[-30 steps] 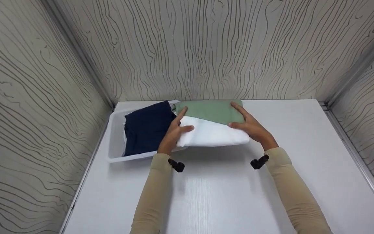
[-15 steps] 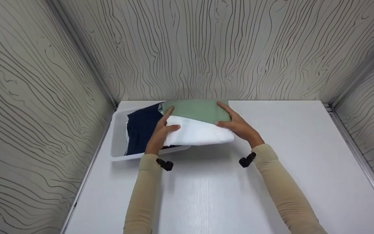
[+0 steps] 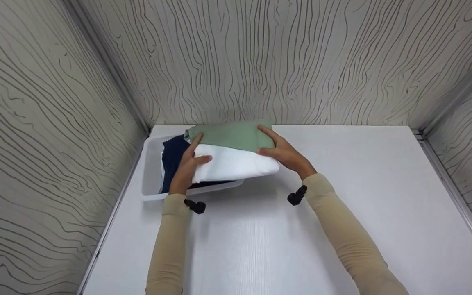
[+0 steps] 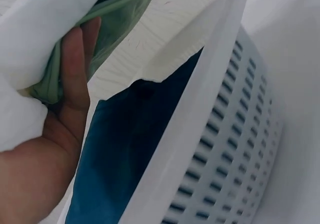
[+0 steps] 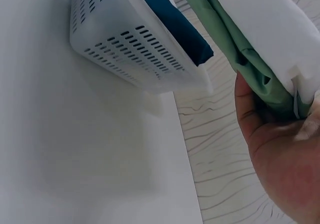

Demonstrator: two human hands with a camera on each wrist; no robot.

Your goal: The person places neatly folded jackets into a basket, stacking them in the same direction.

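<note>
A folded green and white garment is held up between both hands, partly over the white plastic basket. My left hand grips its left end, thumb on the white part and a finger along the green. At the other end my right hand holds it with the thumb on top. In the left wrist view, fingers curl under the green layer. The right wrist view shows the right hand curled round the bundle's edge. Dark navy folded cloth lies in the basket, largely hidden beneath the bundle.
The basket has slotted sides and stands on a white table in the back left corner. Wood-patterned panels rise behind and at both sides. Small black devices sit at each wrist.
Both hands have carried the garment leftward, from beside the basket to partly over it. More of the navy cloth is covered now. The grip looks the same.
</note>
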